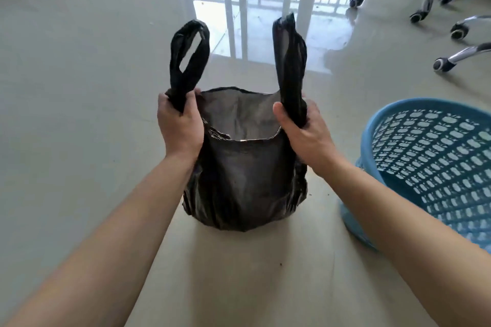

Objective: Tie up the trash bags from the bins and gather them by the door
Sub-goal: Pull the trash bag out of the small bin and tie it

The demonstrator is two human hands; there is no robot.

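Gripping one handle loop each, the left hand point(180, 125) and right hand point(305, 131) hold the black trash bag point(244, 180) upright on the floor point(79, 114), mouth open between them, beside the blue bin point(435, 156). Tying appears about to begin; next, the loops must be crossed and knotted.

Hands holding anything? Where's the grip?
Both grip the black trash bag: left hand on the left handle's base, right hand on the right handle's base.

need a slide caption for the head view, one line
Left hand and right hand each grip a handle of an untied black trash bag standing on the floor beside a blue basket.
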